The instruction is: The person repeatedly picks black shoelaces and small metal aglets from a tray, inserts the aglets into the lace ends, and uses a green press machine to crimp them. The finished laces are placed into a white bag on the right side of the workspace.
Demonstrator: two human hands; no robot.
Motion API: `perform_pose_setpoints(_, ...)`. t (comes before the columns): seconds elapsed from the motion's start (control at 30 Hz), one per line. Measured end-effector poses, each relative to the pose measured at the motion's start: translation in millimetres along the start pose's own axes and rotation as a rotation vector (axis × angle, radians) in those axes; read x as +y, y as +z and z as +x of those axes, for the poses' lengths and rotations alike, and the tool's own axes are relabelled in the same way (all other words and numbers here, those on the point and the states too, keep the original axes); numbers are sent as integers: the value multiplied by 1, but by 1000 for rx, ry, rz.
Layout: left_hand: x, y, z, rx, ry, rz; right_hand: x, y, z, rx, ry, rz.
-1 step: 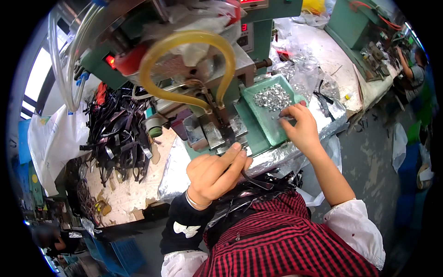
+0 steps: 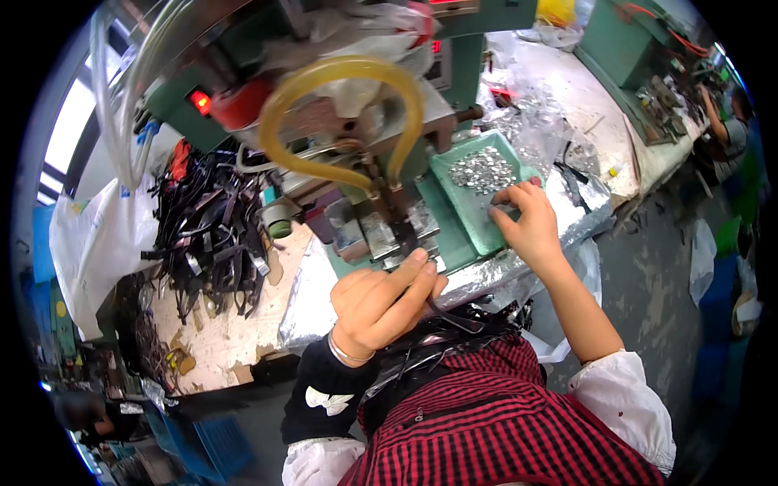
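Observation:
My left hand [image 2: 381,312] is closed on a thin black strap [image 2: 454,318], just in front of the green press's metal fixture [image 2: 403,231]. One end of that strap reaches under the press tool, and the rest hangs toward my lap. Over the near right side of a green tray [image 2: 472,219], my right hand [image 2: 531,225] has its thumb and forefinger pinched together. Whatever sits between those fingertips is too small to make out. Small shiny metal pieces [image 2: 482,170] lie heaped in the tray's far part.
A yellow hose [image 2: 340,69] loops above the fixture. Left of the press lies a pile of black straps [image 2: 215,219] beside a white plastic bag [image 2: 101,251]. More black straps [image 2: 478,324] rest on my lap. At the far right, another person [image 2: 725,130] sits by a second green machine [image 2: 628,57].
The press and tray appear shifted slightly to the right in the picture. Both hands keep nearly the same pose and place.

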State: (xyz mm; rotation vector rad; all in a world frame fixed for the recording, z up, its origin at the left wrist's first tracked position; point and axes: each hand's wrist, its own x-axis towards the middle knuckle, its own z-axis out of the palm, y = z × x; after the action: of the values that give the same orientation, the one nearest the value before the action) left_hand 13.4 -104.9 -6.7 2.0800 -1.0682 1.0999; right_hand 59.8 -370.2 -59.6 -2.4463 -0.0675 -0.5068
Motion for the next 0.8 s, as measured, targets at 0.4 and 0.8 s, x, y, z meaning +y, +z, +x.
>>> perform_pose_setpoints(0.4,-188,-73,-54,178,-418,546,8,30,3,39,23,204)
perform_pose_setpoints(0.8,-398,37,-86,79,-384,842,28,28,-10,136,108,233)
